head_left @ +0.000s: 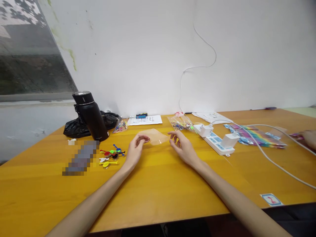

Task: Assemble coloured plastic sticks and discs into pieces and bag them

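A small clear plastic bag [155, 136] is held above the table, its left edge pinched between the thumb and fingers of my left hand [135, 148]. My right hand [183, 147] hovers just beside the bag's right end, fingers curved and apart, with nothing visible in it. Left of my left hand lies a loose group of small plastic arrow-shaped pieces [111, 151] in red, green, blue, black, white and yellow. Some of them have round clear bases.
A black bottle [90, 115] stands at left before a black plastic bag [71, 127]. Bags of coloured pieces [182, 124] lie at the back. A power strip [214, 143] with white cables and rainbow-coloured packets [261, 138] are at right, near another person's hand [308, 138].
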Demonstrator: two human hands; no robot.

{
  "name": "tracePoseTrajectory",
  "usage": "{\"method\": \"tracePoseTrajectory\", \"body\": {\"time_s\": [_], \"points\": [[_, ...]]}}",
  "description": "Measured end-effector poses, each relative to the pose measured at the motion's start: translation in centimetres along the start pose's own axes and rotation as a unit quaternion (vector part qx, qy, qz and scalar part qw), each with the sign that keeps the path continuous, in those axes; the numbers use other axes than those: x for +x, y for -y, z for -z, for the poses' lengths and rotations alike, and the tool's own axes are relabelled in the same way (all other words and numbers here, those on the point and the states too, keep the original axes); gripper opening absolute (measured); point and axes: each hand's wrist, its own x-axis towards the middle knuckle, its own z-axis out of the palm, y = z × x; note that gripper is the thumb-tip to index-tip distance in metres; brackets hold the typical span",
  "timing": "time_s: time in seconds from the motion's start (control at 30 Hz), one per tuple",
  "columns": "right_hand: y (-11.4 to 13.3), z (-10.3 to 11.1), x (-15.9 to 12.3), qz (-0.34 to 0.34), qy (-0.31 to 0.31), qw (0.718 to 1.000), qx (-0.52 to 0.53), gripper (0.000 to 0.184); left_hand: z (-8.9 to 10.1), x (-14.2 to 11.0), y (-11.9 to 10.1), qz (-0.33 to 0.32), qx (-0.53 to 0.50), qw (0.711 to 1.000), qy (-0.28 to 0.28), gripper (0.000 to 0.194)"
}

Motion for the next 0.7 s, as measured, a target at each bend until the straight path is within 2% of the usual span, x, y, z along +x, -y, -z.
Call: {"method": "tracePoseTrajectory", "body": {"time_s": [0.1,0.23,0.3,0.47,0.7], "points": [[-0.1,0.0,0.0,0.03,0.012,0.999,-0.028,0.025,-0.1,-0.1,0.0,-0.008,0.011,1.0,0.019,0.014],[-0.1,0.0,0.0,0.066,0.015,0.997,-0.045,0.011,-0.2,-0.3,-0.1,-0.013,0.026,0.999,0.031,0.014],[0.0,0.0,0.0,0.078,0.022,0.996,-0.042,0.01,-0.3,-0.3,-0.1,-0.013,0.025,0.999,0.031,0.014],[0.4,0.1,0.0,0.1,0.055,0.993,-0.033,0.013,-0.1,0.0,0.3,-0.007,0.005,1.0,0.006,0.014],[0.3,0.0,0.1,0.098,0.055,0.993,-0.018,0.016,0.1,0.4,0.9,0.029,-0.035,0.999,-0.023,0.015]]}}
